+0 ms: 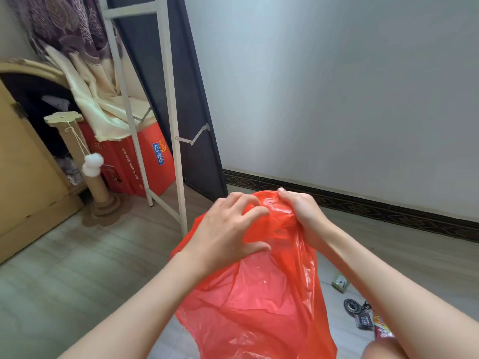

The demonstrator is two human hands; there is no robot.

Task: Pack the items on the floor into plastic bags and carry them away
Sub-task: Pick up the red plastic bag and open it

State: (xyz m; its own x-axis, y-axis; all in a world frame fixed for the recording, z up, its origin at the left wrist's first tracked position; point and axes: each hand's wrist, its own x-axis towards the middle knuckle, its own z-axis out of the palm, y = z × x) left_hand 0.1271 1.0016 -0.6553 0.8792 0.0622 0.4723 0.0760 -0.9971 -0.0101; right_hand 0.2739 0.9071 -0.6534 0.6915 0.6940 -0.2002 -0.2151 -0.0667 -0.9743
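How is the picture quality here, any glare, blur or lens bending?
Head view: soft, even daylight with faint shadows; glossy highlights on the translucent red plastic bag gripped by the left hand and right hand; wide-angle bending tilts the white metal rack; the small floor items at lower right look slightly soft.

bare floor left, white rack ahead

**Bare arms, no sleeves**

Both forearms are bare along all their visible length, with no sleeve edge in view. The left hand and right hand wear no gloves, rings or watch. Fingers are slim, nails short and unpainted. A bare knee shows at the bottom edge.
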